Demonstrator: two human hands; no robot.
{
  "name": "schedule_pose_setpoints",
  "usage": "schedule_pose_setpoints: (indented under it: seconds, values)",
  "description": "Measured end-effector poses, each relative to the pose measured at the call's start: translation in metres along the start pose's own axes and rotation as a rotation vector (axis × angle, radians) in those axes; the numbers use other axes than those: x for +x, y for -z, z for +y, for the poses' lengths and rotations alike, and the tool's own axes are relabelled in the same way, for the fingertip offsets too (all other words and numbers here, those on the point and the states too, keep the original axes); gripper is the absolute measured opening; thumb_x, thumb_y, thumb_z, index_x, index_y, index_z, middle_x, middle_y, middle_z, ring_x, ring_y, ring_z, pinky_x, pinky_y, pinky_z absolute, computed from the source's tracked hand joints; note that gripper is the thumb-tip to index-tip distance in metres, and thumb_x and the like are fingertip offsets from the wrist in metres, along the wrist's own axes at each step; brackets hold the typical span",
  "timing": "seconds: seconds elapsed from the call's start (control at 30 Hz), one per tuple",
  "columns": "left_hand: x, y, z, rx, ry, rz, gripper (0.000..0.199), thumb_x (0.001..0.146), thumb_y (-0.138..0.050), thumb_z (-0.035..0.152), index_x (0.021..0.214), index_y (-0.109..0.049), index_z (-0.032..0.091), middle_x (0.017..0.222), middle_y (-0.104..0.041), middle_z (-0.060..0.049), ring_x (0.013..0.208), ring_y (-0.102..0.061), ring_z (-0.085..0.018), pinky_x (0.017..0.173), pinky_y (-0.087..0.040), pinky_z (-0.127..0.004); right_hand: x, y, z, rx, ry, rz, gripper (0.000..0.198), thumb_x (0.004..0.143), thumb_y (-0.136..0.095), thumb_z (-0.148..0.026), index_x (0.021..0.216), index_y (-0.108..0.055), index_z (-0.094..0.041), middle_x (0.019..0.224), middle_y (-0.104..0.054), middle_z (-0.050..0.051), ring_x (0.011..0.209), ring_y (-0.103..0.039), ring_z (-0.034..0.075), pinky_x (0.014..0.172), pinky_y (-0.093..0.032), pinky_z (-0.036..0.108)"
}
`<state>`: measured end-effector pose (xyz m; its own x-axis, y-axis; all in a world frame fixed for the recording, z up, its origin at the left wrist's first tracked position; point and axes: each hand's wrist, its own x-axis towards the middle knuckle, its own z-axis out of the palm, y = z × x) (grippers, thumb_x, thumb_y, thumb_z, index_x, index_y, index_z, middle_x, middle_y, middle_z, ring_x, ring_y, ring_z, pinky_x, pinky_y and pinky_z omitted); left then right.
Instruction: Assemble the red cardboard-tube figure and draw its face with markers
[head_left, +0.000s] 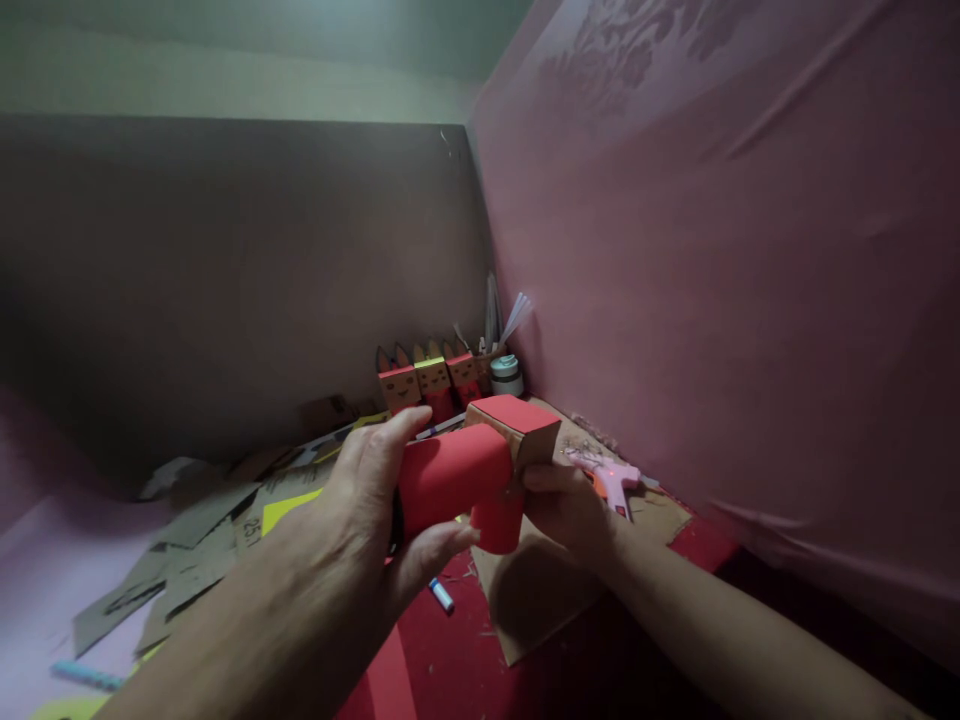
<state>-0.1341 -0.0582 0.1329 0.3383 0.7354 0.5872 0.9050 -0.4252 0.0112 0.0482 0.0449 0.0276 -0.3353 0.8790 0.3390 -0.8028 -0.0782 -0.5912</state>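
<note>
Between my hands is a cardboard figure (454,470) with a red paper-wrapped tube body and a box-shaped head topped in red. My left hand (367,500) grips the tube, thumb below and fingers above. At the box end, my right hand (566,500) is closed on the brown cardboard side, its fingertips partly hidden. A second red rounded piece hangs under the tube near the box; whether it is joined on, I cannot tell. Behind my hands stand several similar cardboard figures (431,378) with drawn faces and pointed ears, in red and yellow.
A pink glue gun (616,482) lies on cardboard at the right. Cardboard scraps (202,540) and yellow paper cover the left side. A marker (441,595) lies on the red surface below. A turquoise-lidded jar (506,375) and glue sticks (514,318) stand in the back corner.
</note>
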Motion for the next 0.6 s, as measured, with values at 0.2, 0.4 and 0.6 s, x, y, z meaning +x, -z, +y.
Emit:
schedule_pose_setpoints:
  seconds: [0.2,0.4,0.6]
  values:
    - [0.007,0.001,0.000,-0.213,0.101,0.086,0.067,0.094,-0.046,0.062,0.154,-0.029,0.036,0.139,-0.057,-0.012,0.108,-0.067,-0.036,0.082,-0.058,-0.050,0.001,0.002,0.003,0.014,0.043,-0.024,0.045,0.060,-0.070,-0.013,0.104,-0.071,-0.023,0.082,-0.075,-0.002,0.076,-0.066,0.020,0.081,-0.052,0.034]
    - [0.023,-0.021,0.018,-0.391,0.241,0.110,0.061,0.097,-0.038,0.064,0.144,-0.042,0.026,0.131,-0.060,-0.012,0.111,-0.063,-0.031,0.095,-0.053,-0.052,0.002,0.005,0.006,-0.070,0.023,-0.052,0.041,0.058,-0.075,-0.017,0.098,-0.072,-0.023,0.081,-0.074,0.001,0.073,-0.064,0.022,0.078,-0.051,0.038]
    - [0.024,-0.030,0.019,-0.423,0.242,0.149,0.059,0.097,-0.039,0.062,0.141,-0.046,0.022,0.127,-0.060,-0.012,0.108,-0.063,-0.028,0.092,-0.053,-0.048,0.001,0.005,0.006,-0.102,-0.005,0.012,0.045,0.058,-0.075,-0.021,0.103,-0.072,-0.024,0.084,-0.074,0.002,0.078,-0.064,0.024,0.083,-0.050,0.041]
